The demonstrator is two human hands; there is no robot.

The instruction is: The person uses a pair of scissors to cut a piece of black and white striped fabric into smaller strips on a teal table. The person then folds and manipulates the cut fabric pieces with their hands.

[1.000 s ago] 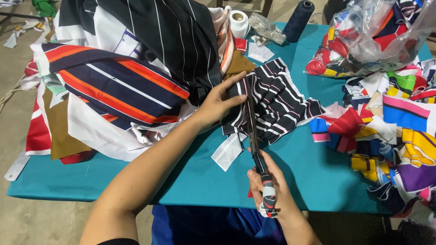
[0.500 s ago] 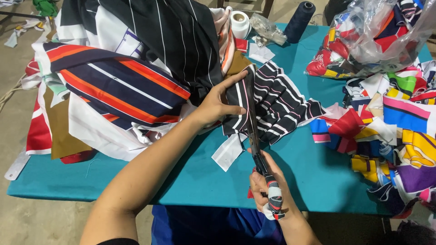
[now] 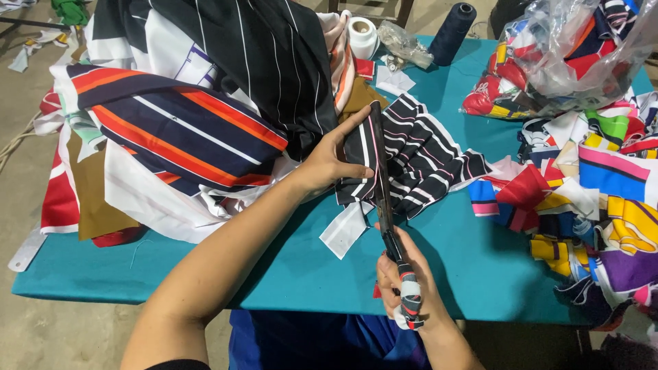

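Black-and-white striped cloth (image 3: 418, 157) on teal table (image 3: 301, 274) (navy-orange stripes on fabric (image 3: 171, 130) beside).

plastic bag (image 3: 589, 62) cropped, table (image 3: 288, 274) mostly covered

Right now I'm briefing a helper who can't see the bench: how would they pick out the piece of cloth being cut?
On the teal table, look at the middle, between the big heap of striped garments and the bright scraps. The black-and-white striped cloth lies there, pinned by the left hand, with long scissors from the right hand running along it. Only its stripes are thin and white.
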